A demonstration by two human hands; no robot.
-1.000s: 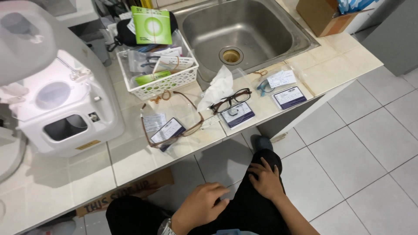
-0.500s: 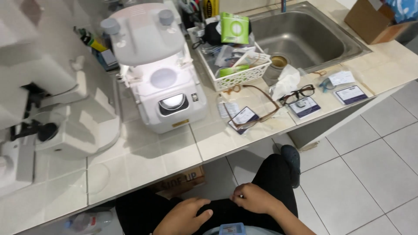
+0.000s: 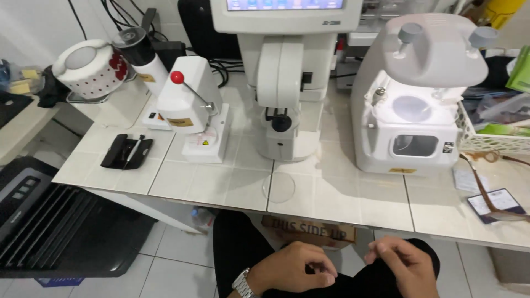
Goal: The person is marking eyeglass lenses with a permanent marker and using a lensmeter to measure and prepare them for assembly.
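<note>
I see both hands low at the bottom of the view, over dark trousers and below the edge of the white tiled tabletop [image 3: 331, 193]. The left hand [image 3: 292, 269], with a metal watch at the wrist, has its fingers curled in toward the thumb in a narrow grip; I cannot tell whether anything sits between them. The right hand [image 3: 402, 263] is just beside it, apart from it, fingers loosely bent and holding nothing that I can make out. Nearest above them on the tabletop lies a round clear lens [image 3: 279, 187], flat near the front edge, touched by neither hand. Behind it stands a tall white instrument with a screen [image 3: 287, 72]. To its right is a white machine with a lit chamber [image 3: 419, 105], to its left a small white device with a red knob [image 3: 193, 105]. A cardboard box [image 3: 309, 230] sits under the tabletop.
</note>
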